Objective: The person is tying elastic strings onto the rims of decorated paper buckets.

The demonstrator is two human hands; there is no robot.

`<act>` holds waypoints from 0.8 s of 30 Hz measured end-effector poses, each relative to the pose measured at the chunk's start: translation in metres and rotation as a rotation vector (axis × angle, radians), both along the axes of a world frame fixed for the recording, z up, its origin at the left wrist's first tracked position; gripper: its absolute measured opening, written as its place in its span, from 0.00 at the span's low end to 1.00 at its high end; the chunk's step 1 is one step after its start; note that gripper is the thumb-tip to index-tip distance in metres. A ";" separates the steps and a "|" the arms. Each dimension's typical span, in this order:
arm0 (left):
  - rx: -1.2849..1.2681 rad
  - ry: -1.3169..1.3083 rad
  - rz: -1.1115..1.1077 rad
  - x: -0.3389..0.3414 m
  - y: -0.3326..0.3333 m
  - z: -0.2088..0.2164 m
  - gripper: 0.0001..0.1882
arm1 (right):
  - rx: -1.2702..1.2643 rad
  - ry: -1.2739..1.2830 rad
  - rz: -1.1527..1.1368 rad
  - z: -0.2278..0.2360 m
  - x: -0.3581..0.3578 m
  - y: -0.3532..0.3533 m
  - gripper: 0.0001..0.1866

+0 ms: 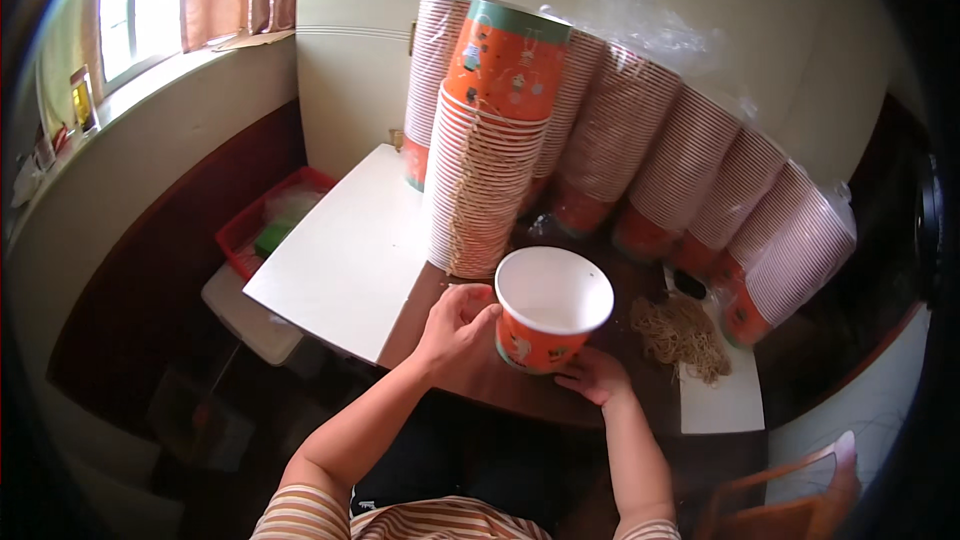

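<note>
An orange paper bucket (540, 338) with a white inside and a green band at its base is between my hands, just above the dark brown tabletop. Its open mouth tips up toward me, and the inside holds nothing large. My left hand (458, 328) is at its left side, thumb and curled fingers against the wall below the rim. My right hand (595, 376) supports it low on the right, fingers at the base and partly hidden. Just behind stands a tall stack of nested paper buckets (485, 190), an upside-down one on top, with tan strings hanging down its front.
Several more bucket stacks (615, 130) line the back, some under clear plastic bags (650, 25). A heap of tan strings (682, 335) lies at the right, beside a dark object (688, 284). A white board (335, 250) covers the table's left. A red basket (238, 252) stands beyond it; a wooden chair (775, 500) is lower right.
</note>
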State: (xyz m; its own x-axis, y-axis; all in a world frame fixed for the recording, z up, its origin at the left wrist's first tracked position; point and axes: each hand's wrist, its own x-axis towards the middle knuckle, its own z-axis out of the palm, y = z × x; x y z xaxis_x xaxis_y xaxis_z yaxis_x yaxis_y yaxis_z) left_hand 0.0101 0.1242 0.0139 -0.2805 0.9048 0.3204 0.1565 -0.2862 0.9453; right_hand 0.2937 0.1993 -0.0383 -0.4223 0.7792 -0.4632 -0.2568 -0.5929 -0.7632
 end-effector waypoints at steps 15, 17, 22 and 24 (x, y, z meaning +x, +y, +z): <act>-0.213 0.153 0.059 0.014 0.026 0.023 0.38 | 0.876 -0.591 -0.323 0.080 0.002 0.053 0.26; -0.139 0.322 0.121 0.016 0.035 0.026 0.32 | 0.793 -0.641 -0.210 0.089 -0.008 0.067 0.29; -0.217 0.220 -0.013 -0.017 0.049 0.024 0.11 | 1.006 -0.831 -0.090 0.111 -0.027 0.031 0.31; -0.232 0.368 -0.023 -0.018 0.043 0.039 0.11 | 0.979 -0.851 -0.044 0.106 -0.016 0.024 0.31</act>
